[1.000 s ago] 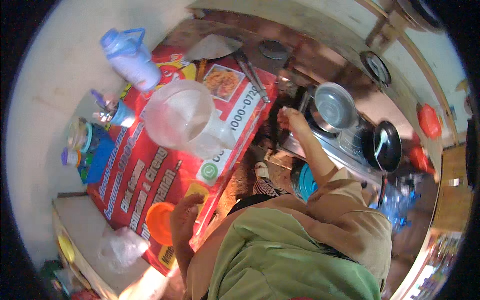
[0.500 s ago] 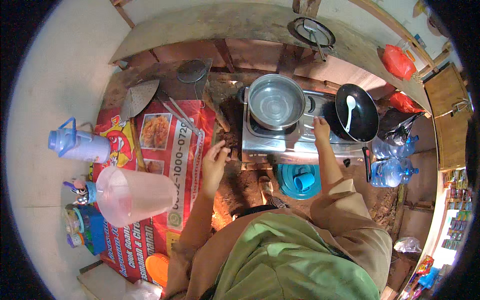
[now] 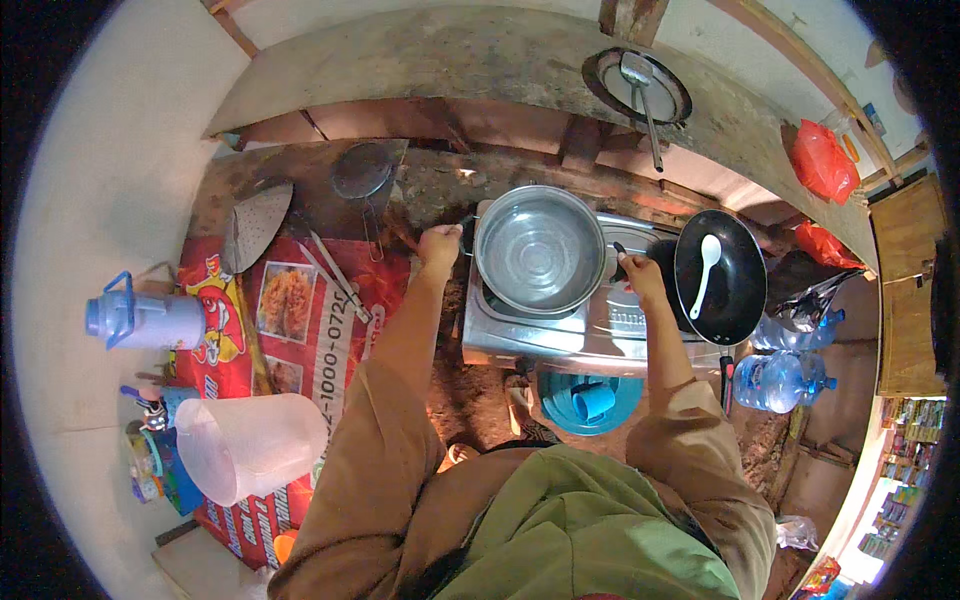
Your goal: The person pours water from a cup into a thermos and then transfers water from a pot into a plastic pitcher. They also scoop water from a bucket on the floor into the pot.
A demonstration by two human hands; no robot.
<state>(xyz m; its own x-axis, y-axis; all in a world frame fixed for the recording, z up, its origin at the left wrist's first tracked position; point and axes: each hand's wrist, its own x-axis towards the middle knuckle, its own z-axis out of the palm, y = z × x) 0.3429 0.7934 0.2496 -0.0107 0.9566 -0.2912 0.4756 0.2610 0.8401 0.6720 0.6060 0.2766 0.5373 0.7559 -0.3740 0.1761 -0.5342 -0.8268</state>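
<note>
Both of my hands are at a wide silver pot (image 3: 538, 270) on the left side of the two-burner metal stove (image 3: 630, 335). My left hand (image 3: 440, 248) is closed at the pot's left dark handle (image 3: 467, 236). On the other side, my right hand (image 3: 642, 274) pinches the right dark handle (image 3: 617, 250). What looks like clear water covers the pot's bottom. Whether the pot still rests on its burner I cannot tell. Right of it sits a black frying pan (image 3: 738, 295) with a white spoon (image 3: 706, 272) inside.
Below the stove is a teal tub (image 3: 560, 410) with a blue mug (image 3: 595, 402). To my left are tongs (image 3: 335, 275), a translucent bucket (image 3: 255, 445) and a lilac thermos (image 3: 150, 318). Water bottles (image 3: 775, 385) stand at right. A spatula (image 3: 645, 110) lies on the back ledge.
My left hand has moved from the left over to the pot's left handle. My right hand has closed on the right handle. The whole view has shifted slightly.
</note>
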